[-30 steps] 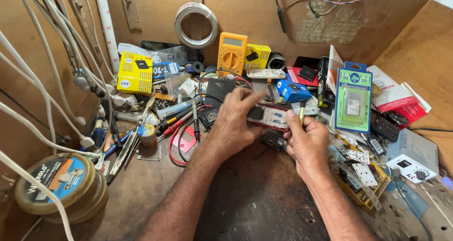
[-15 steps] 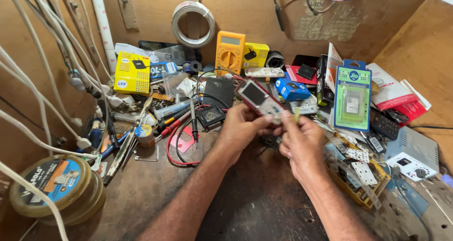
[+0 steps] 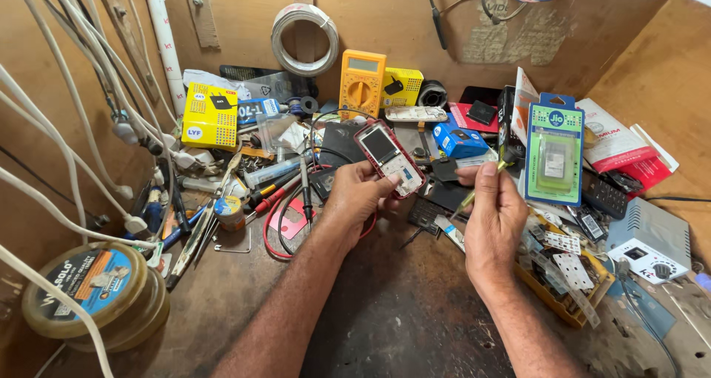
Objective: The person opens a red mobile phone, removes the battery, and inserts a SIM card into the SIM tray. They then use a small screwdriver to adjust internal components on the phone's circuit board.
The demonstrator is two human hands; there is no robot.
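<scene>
Above the cluttered desk (image 3: 385, 326), left hand (image 3: 355, 196) grips a red phone (image 3: 390, 159); right hand (image 3: 492, 215) pinches a yellow-handled tool (image 3: 481, 188) beside it.

A dark, scuffed wooden workbench top (image 3: 400, 326) sits boxed in by brown plywood walls: a back wall (image 3: 385, 15) with glue marks and 2 side panels, the left plywood panel (image 3: 37, 45) and the right plywood panel (image 3: 666, 59). A white plastic conduit pipe (image 3: 164, 45) runs up the back corner. Even, soft daylight falls from above.
</scene>
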